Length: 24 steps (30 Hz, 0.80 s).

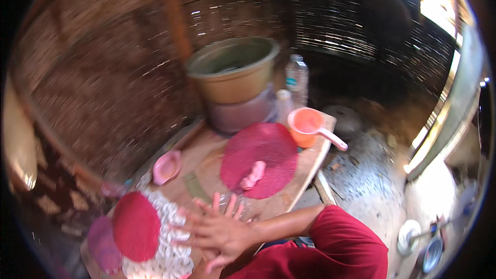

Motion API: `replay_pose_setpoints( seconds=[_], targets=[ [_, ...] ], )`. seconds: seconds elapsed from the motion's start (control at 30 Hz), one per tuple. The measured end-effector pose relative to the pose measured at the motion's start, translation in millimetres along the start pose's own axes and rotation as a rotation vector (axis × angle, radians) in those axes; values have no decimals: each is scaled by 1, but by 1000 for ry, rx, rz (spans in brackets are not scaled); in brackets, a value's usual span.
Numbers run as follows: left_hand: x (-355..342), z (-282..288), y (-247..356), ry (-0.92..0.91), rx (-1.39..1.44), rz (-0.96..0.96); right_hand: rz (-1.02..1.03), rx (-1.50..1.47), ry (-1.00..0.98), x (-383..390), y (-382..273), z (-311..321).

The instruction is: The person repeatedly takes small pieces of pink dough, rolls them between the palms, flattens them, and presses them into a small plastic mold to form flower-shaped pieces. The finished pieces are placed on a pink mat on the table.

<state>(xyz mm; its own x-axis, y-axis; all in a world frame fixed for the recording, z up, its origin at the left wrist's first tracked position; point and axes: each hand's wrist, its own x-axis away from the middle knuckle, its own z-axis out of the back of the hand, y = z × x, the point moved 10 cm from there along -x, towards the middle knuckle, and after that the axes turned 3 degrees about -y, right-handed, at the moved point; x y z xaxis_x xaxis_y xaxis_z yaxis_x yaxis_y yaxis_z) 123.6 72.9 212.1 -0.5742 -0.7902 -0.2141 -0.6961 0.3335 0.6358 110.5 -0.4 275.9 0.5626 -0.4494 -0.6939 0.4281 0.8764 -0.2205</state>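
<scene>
My right hand (222, 235) reaches across from the right, fingers spread, over my left hand (222, 207), whose spread fingertips show above it; the rest is mostly hidden. Neither visibly holds anything. They are over the wooden board (196, 142) beside a crinkled clear sheet (231, 200). Just beyond, a pink twisted lump (253, 175) lies on a round magenta mat (266, 150). Left of my hands, a red round piece (135, 227) lies on a white lacy sheet (170, 248), beside a purple round piece (101, 243). A small pink dish (166, 168) stands farther back.
A large olive tub (230, 85) sits on a purplish base (240, 113) at the back. A plastic bottle (297, 85), a smaller bottle (284, 106) and an orange cup with pink ladle (307, 132) stand at the right edge. A woven wall surrounds the board; an ashy floor (361, 170) lies right.
</scene>
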Motion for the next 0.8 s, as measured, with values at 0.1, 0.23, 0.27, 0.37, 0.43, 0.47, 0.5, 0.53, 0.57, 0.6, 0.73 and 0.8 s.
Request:
replay_pose_setpoints(
  seconds=[0.1, 0.23, 0.27, 0.37, 0.43, 0.47, 0.5, 0.53, 0.57, 0.6, 0.73, 0.8],
  targets=[
    [-7, -17, -20, -200, 98, 44, 64, -19, 67, 9, -19, 27],
    [-18, -51, -48, -495, 303, 159, -126, 19, 321, 26, -22, 66],
    [-30, -51, -54, -464, 303, 168, -180, 34, 372, 33, -20, 75],
    [-55, -67, -99, -451, 286, 281, -345, 185, 581, 64, -16, 103],
    [-65, -81, -139, -436, 238, 384, -429, 259, 503, 79, -8, 110],
    [-65, -89, -161, -438, 212, 454, -481, 340, 539, 91, -8, 119],
    [-65, -95, -181, -437, 174, 506, -516, 408, 575, 102, -9, 127],
    [-63, -102, -199, -434, 140, 558, -513, 425, 626, 110, -10, 136],
    [-62, -106, -216, -434, 117, 610, -555, 460, 561, 117, -5, 139],
    [-60, -111, -230, -429, 96, 656, -596, 490, 492, 125, 1, 143],
    [-52, -121, -278, -432, 16, 810, -667, 622, 433, 149, 10, 164],
    [-53, -122, -294, -428, -3, 856, -643, 643, 450, 153, 12, 172]
  ],
)
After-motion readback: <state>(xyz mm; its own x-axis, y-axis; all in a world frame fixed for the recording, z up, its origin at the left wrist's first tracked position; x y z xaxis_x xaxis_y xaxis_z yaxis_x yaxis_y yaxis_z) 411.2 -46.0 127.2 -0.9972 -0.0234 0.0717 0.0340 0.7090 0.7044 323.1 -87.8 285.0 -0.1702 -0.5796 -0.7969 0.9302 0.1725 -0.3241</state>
